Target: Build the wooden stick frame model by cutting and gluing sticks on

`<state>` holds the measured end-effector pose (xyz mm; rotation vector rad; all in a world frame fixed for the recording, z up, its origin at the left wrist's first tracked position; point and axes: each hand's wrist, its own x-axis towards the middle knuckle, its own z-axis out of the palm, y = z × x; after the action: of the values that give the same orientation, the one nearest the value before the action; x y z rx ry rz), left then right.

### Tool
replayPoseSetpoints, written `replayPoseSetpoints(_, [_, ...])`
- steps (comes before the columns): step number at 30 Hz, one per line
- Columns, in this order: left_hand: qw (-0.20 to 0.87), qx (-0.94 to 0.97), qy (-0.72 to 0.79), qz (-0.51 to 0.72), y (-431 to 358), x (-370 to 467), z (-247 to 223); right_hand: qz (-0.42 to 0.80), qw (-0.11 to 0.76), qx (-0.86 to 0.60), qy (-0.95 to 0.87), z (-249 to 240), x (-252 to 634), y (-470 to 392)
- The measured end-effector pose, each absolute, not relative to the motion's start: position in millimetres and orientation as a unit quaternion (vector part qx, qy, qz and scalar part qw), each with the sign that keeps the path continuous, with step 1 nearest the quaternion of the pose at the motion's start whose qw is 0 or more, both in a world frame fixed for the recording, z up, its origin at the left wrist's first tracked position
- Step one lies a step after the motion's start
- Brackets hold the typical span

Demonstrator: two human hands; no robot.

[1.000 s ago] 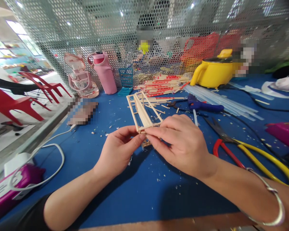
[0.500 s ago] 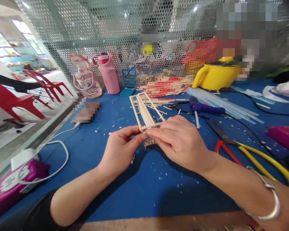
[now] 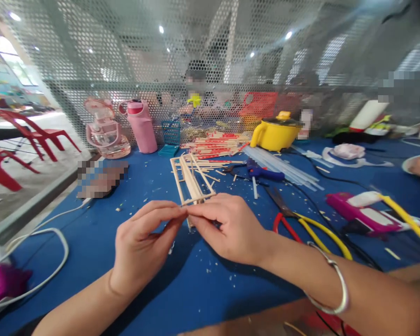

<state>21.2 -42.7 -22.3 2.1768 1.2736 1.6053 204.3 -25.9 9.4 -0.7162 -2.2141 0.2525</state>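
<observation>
A small frame of thin pale wooden sticks (image 3: 195,187) stands in front of me, its long bars pointing away. My left hand (image 3: 142,242) is closed in a pinch at the frame's near left corner. My right hand (image 3: 231,224) pinches the near end from the right, its thumb and forefinger tips meeting the left fingertips. The fingers cover most of the near end, so its lower part is largely hidden. Behind the frame lies a pile of red-tipped wooden sticks (image 3: 217,145).
A blue glue gun (image 3: 266,171), clear glue sticks (image 3: 287,168) and scissors with red and yellow handles (image 3: 301,219) lie right. Farther back stand a yellow pot (image 3: 278,135), pink bottle (image 3: 142,128) and clear jug (image 3: 108,135). Purple power strips (image 3: 357,210) lie at both sides.
The view has swung right and up. My left hand has turned, its fingertips now against the right ones. The near end of the frame is now more covered by my fingers.
</observation>
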Motion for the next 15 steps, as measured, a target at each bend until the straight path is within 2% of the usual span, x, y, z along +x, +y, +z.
replayPoseSetpoints(4, [0.075, 0.72, 0.421, 0.547, -43, 17, -21, 0.267, 0.326, -0.353, -0.836, 21, 201, -50])
replayPoseSetpoints(6, [0.079, 0.722, 0.423, 0.542, -44, 17, -19, 0.276, 0.297, -0.354, -0.843, 27, 205, -57])
replayPoseSetpoints(8, [0.113, 0.703, 0.44, 0.547, -44, 17, -16, 0.215, 0.294, -0.366, -0.856, 31, 220, -49])
replayPoseSetpoints(13, [0.426, 0.478, 0.465, 0.612, -30, 20, -8, 0.03, 0.338, -0.52, -0.784, 23, 308, 28])
replayPoseSetpoints(15, [0.499, 0.403, 0.465, 0.61, -22, 19, -8, 0.008, 0.317, -0.558, -0.767, 9, 345, 59])
